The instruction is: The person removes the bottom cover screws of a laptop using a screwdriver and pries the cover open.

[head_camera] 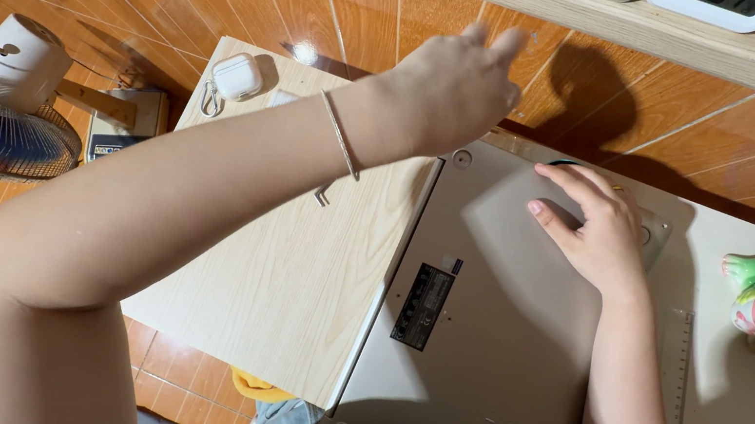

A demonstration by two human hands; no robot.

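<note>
On the table (289, 278), the right hand (597, 223) presses flat on the upturned laptop (478, 335); the left hand (458, 91) reaches away, fingers loose, empty. Laptop overhangs; could slip.

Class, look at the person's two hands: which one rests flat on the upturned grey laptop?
The right hand: its palm and fingers lie on the laptop's grey underside. The left hand, wearing a thin bracelet, is raised above the wooden table, touching nothing.
</note>
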